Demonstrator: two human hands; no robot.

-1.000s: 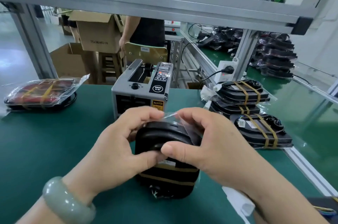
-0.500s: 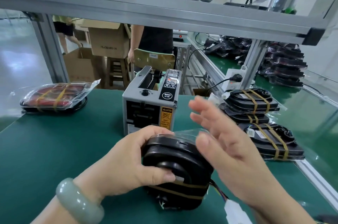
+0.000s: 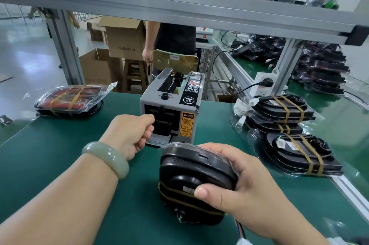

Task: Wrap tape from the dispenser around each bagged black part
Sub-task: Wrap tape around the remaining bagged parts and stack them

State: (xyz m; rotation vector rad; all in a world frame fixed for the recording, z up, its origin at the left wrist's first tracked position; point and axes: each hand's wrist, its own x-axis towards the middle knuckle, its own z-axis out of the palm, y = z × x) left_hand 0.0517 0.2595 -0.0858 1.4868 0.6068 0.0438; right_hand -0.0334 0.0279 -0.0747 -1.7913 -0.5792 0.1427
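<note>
Gripping bagged black part (image 3: 191, 172) on desk (image 3: 50, 154).
Right hand (image 3: 249, 184) curled round it, thumb in front; farther off, left hand (image 3: 129, 134), fingers curled, at dispenser (image 3: 171, 105) outlet, pinching tape or not: cannot tell.

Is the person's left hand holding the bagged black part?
No: the right hand grips the bagged black part, while the left hand is at the front of the tape dispenser, clear of the part.

Right grip (image 3: 249, 184) clutching bagged black part (image 3: 189, 170), left grip (image 3: 129, 134) curled at tape dispenser (image 3: 172, 103) outlet
</note>
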